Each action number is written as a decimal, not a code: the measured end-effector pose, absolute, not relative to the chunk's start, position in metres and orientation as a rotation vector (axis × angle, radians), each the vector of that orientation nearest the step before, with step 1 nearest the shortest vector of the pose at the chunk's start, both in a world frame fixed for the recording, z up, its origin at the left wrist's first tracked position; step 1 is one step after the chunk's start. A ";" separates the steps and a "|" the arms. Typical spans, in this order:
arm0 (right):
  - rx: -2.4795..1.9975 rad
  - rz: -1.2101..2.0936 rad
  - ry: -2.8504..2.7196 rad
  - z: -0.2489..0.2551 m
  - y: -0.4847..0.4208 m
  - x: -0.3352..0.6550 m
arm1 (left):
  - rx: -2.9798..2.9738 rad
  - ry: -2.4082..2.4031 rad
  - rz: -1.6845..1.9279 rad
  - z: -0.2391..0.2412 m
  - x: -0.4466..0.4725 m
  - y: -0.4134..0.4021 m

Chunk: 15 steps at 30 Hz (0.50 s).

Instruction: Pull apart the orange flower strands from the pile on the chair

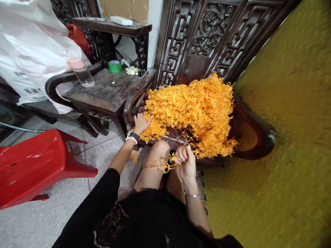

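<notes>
A big heap of orange plastic sprigs lies on the seat of a dark carved wooden chair. My left hand reaches into the heap's left edge, its fingers spread on the sprigs. My right hand is closed above my knees, pinching a small bunch of orange sprigs that hangs leftward over my knee. A few loose sprigs lie on the floor below.
A dark wooden side table at the left carries a clear bottle with a pink cap, a green tape roll and small white flowers. A red plastic stool lies tipped. A white sack and yellow surface flank the scene.
</notes>
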State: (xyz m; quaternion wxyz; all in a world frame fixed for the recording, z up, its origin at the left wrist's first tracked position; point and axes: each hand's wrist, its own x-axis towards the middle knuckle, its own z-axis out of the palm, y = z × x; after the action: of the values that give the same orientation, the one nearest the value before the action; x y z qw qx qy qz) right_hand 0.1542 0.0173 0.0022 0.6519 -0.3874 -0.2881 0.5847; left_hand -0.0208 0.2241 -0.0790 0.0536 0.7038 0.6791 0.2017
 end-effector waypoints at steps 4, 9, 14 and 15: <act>-0.887 1.336 -0.625 0.000 0.020 0.153 | 2.093 2.082 0.714 -0.080 -0.021 0.220; -0.889 1.312 -0.652 0.005 0.016 0.156 | 1.874 2.031 1.205 -0.051 -0.013 0.204; -0.919 1.278 -0.677 0.008 0.010 0.157 | 1.834 1.280 1.297 -0.015 0.006 0.120; -0.934 1.260 -0.685 0.008 0.009 0.156 | 1.869 1.074 1.153 -0.011 0.012 0.098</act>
State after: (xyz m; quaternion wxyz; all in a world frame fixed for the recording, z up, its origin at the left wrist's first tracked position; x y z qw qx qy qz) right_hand 0.1561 0.0091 0.0077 0.6558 -0.4122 -0.3020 0.5557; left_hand 0.0115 0.0984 -0.0109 0.3413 0.7187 0.4128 0.4434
